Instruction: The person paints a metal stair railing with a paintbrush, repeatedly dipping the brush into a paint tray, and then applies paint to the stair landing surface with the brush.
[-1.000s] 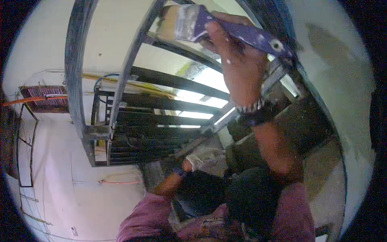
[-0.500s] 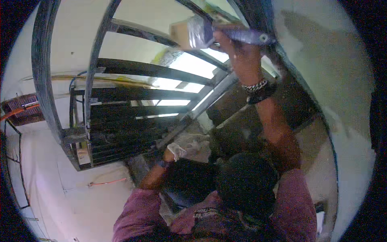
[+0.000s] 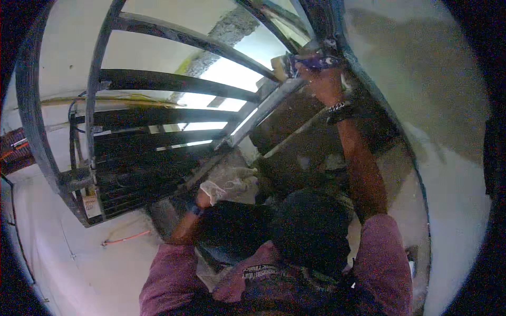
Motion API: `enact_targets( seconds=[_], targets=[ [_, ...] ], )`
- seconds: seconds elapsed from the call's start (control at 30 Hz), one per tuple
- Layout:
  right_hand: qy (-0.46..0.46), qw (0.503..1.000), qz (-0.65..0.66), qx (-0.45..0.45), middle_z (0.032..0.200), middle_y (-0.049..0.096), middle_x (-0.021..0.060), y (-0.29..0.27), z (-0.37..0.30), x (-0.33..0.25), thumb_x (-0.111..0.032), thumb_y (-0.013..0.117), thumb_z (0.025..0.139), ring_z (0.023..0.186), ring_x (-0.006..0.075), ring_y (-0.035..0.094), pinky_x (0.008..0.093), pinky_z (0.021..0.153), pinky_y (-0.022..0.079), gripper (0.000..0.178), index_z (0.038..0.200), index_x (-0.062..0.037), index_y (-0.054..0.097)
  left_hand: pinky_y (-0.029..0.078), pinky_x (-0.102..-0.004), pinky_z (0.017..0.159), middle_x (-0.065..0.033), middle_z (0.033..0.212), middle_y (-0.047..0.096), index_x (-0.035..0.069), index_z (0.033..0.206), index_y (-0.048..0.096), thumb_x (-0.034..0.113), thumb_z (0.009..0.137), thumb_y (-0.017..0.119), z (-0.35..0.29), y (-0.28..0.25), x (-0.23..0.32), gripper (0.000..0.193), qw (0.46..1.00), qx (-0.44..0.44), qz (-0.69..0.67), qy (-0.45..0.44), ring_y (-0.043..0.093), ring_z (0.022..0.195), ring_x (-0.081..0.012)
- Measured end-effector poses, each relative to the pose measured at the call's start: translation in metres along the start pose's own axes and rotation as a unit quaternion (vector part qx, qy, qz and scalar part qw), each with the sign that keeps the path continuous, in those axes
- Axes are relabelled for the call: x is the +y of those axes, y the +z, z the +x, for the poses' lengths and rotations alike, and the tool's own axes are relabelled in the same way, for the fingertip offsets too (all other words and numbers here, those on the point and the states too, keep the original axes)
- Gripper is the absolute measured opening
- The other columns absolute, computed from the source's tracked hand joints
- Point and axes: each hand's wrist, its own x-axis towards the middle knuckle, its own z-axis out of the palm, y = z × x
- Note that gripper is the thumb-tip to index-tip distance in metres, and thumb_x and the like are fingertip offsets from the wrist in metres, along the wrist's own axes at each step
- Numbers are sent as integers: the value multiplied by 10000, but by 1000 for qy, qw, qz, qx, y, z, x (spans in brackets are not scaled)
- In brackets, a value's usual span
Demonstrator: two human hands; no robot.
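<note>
Two mauve sleeves (image 3: 171, 274) rise from the lower edge, closest to you, with your dark shirt front, marked with pale print, between them. Just beyond, your dark-clothed knees fill the lower middle; one is a rounded black shape (image 3: 311, 221).

Past the knees on the left is your left hand (image 3: 234, 184), in a whitish glove, with a dark watch (image 3: 196, 209) at its wrist. Its fingers point away from you, near the foot of a dark metal railing; whether they grip anything, you cannot tell from this dim view.

Farther out, your bare right arm reaches up and forward. A silvery chain bracelet (image 3: 339, 108) and a black band circle its wrist. Your right hand (image 3: 324, 84) is closed around a flat paintbrush (image 3: 316, 63) with a purple handle; its tan bristles point left, close beside the end of a railing bar. You cannot tell whether they touch.

The slatted railing (image 3: 158, 83) slants across the upper left. To your right runs a pale wall (image 3: 458, 221) with a greyish-brown patch. Behind the slats is a bright white opening (image 3: 247, 68); at far lower left, an orange hose (image 3: 126, 238).
</note>
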Motion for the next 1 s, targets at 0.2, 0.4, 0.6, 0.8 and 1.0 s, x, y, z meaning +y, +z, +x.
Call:
enact_targets(
  seconds=[0.2, 0.4, 0.6, 0.8, 1.0],
  targets=[
    [30, 987, -160, -13, 931, 712, 82, -9, -17, 15, -343, 709, 832, 828, 256, 672, 359, 760, 519, 249, 992, -153, 717, 513, -317, 847, -112, 1137, 651, -9, 1302, 532, 243, 932, 605, 9, 13, 6, 453, 975, 76, 209, -13, 633, 972, -192],
    [2, 984, -177, -28, 938, 711, 90, -6, -7, 18, -305, 714, 845, 832, 201, 675, 345, 736, 528, 279, 1013, -83, 705, 508, -322, 863, -97, 1129, 664, 8, 1303, 540, 252, 924, 623, 11, 13, 7, 458, 910, 101, 386, -114, 632, 975, -196],
    [-48, 989, 102, -92, 908, 694, 44, -14, 8, -26, -267, 701, 864, 821, 169, 658, 336, 768, 522, 266, 1060, -89, 684, 491, -311, 891, -104, 1223, 627, 21, 1331, 511, 272, 919, 616, 7, 11, 6, 494, 976, 56, 198, -66, 621, 1026, -192],
    [-18, 991, -103, -88, 943, 708, 48, -25, -3, -23, -238, 718, 849, 840, 157, 670, 316, 766, 526, 270, 1078, -100, 679, 495, -320, 882, -93, 1211, 630, 23, 1336, 490, 331, 929, 572, 13, 5, -1, 517, 953, -1, 302, 10, 631, 1031, -230],
    [-95, 954, -279, -46, 985, 715, 58, -21, -5, -22, -241, 716, 842, 846, 156, 671, 311, 769, 527, 209, 1019, -131, 714, 509, -381, 827, -109, 1001, 661, 38, 1183, 562, 359, 946, 502, 14, 36, 19, 403, 878, 42, 477, -8, 635, 955, -317]
  ],
)
